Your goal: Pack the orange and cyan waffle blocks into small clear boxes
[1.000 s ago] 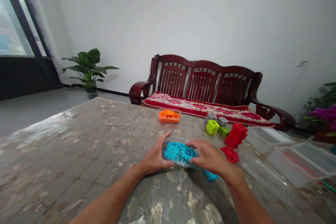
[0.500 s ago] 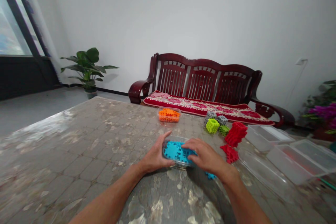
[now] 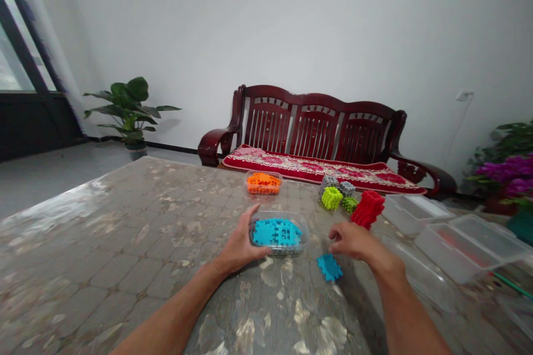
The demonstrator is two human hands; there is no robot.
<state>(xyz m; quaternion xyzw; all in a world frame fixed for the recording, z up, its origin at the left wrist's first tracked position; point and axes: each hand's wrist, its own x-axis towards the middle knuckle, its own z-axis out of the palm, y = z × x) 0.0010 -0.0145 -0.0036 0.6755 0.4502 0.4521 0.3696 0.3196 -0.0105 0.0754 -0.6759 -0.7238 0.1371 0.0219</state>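
My left hand (image 3: 239, 244) grips the left end of a clear plastic tub (image 3: 303, 228) filled with flat blue interlocking pieces (image 3: 276, 232); its thumb lies along the tub's near side. My right hand (image 3: 352, 239) hovers to the right of the tub, knuckles up and fingers loosely bent, and I see nothing in it. One loose blue piece (image 3: 328, 267) lies on the table just below and left of that hand. A red stack of pieces (image 3: 367, 209) stands just beyond the right hand.
A tub of orange pieces (image 3: 264, 183) sits farther back. Yellow-green (image 3: 331, 198), grey (image 3: 328, 182) and green (image 3: 348, 204) cubes lie beside the red stack. Clear tubs (image 3: 412, 213) (image 3: 470, 241) stand at the right. A wooden bench (image 3: 316, 136) stands behind the table (image 3: 125, 244).
My right hand has lifted off the blue tub and moved right, uncovering the loose blue piece on the table. The left hand keeps hold of the tub. The view has shifted slightly.
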